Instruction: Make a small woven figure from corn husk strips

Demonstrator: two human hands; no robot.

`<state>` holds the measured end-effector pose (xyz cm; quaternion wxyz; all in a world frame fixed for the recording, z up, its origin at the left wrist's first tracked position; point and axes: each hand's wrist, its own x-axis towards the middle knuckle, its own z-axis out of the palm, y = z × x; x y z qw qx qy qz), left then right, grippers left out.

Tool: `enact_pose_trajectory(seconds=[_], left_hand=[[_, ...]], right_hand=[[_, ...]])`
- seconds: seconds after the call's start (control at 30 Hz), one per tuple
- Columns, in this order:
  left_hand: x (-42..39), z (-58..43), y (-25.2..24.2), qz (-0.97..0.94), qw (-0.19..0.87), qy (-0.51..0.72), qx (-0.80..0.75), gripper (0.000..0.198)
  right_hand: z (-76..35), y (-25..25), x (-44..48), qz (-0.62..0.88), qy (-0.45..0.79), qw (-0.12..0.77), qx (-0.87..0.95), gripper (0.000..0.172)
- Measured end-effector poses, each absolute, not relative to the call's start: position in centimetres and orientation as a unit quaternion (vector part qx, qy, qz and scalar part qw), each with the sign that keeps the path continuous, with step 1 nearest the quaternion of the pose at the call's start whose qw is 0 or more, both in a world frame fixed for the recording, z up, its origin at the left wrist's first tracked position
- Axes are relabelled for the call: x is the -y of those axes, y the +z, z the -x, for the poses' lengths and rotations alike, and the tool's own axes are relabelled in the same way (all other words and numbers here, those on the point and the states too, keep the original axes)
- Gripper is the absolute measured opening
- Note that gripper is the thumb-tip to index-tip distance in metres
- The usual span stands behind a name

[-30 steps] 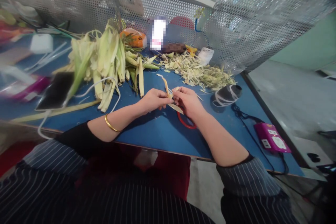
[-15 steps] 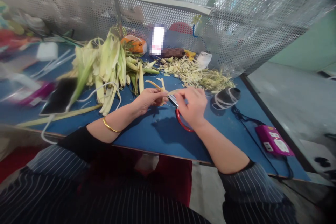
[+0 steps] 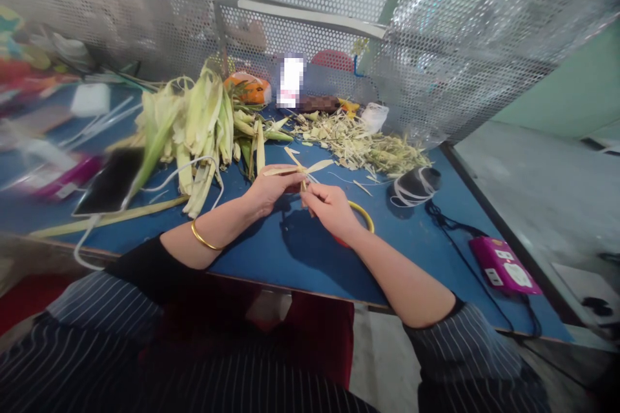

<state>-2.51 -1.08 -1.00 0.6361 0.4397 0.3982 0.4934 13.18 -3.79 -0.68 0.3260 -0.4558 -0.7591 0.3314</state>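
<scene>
Pale corn husk strips (image 3: 320,166) cross one another in a small star shape between my two hands. My left hand (image 3: 272,192) pinches the crossing from the left, thumb on top. From the right, my right hand (image 3: 333,208) closes its fingertips on a strip end just below the crossing. Scissors lie on the table under my right hand; their yellow handle loop (image 3: 364,214) shows beside it, along with a bit of red handle (image 3: 341,242). A thin white thread (image 3: 341,175) runs across the table near the strips.
A bundle of long husks (image 3: 198,116) stands at left behind a dark phone (image 3: 111,181) with a white cable. Husk scraps (image 3: 349,135) pile along the mesh panel (image 3: 310,22). To the right are a black cone of white thread (image 3: 415,187) and a purple power socket (image 3: 504,264).
My right hand has moved left and down, from over the scissors to the strip end below the crossing. The strips now spread in different directions, and the yellow scissor handle has come into view.
</scene>
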Motion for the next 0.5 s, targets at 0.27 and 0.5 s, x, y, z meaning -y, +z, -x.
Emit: enact_pose_trajectory(seconds=[0.27,0.5], left_hand=[[1.37,2.30,-0.61,-0.386,0.656,0.499,-0.414,0.014],[0.99,3.02,-0.13,-0.363,0.636,0.535,-0.420,0.012]], right_hand=[[-12.95,0.03,4.35,0.371,0.289,0.302,0.829,0.030],[-13.60,-0.36,4.12,0.389,0.035,0.344,0.854,0.022]])
